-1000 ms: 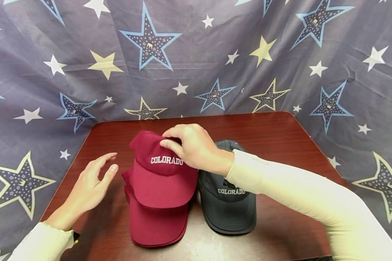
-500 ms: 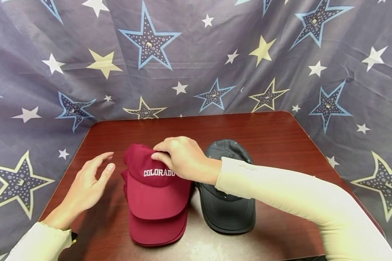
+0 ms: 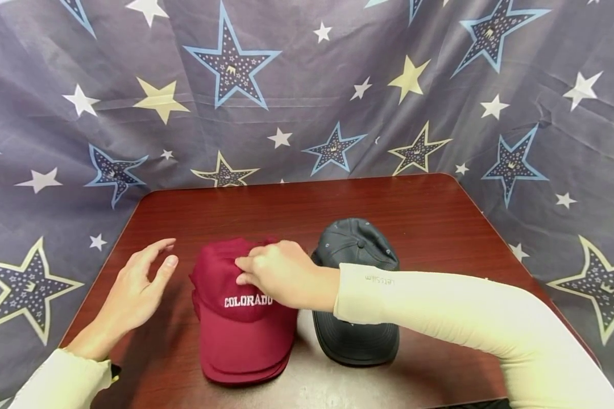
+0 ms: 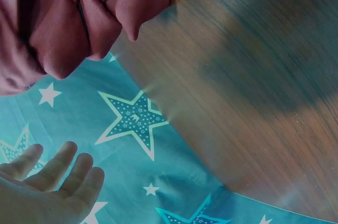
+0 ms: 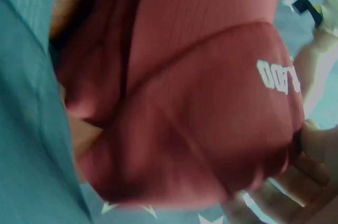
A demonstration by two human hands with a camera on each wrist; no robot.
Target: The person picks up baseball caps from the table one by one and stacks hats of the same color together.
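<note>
My right hand (image 3: pixel 276 275) pinches the crown of a maroon baseball cap (image 3: pixel 248 341) with white COLORADO lettering. This cap lies over other maroon caps, and its brim nearly covers theirs. In the right wrist view, the fingers (image 5: pixel 296 192) curl at the crown edge of the maroon cap (image 5: pixel 200 113). My left hand (image 3: pixel 135 289) is held off to the left of the stack, thumb apart from relaxed fingers, holding nothing. The left wrist view shows that hand (image 4: pixel 58 192) below the gathered backs of the maroon caps (image 4: pixel 79 23).
A dark grey cap stack (image 3: pixel 355 343) stands to the right of the maroon caps, partly hidden under my right sleeve (image 3: pixel 414 295). The brown wooden table (image 3: pixel 286 210) extends behind both stacks. A star-patterned cloth (image 3: pixel 307 85) hangs at its back and sides.
My right hand has lowered the top maroon cap toward the front, so its brim now covers most of the brim below. My left hand has barely moved.
</note>
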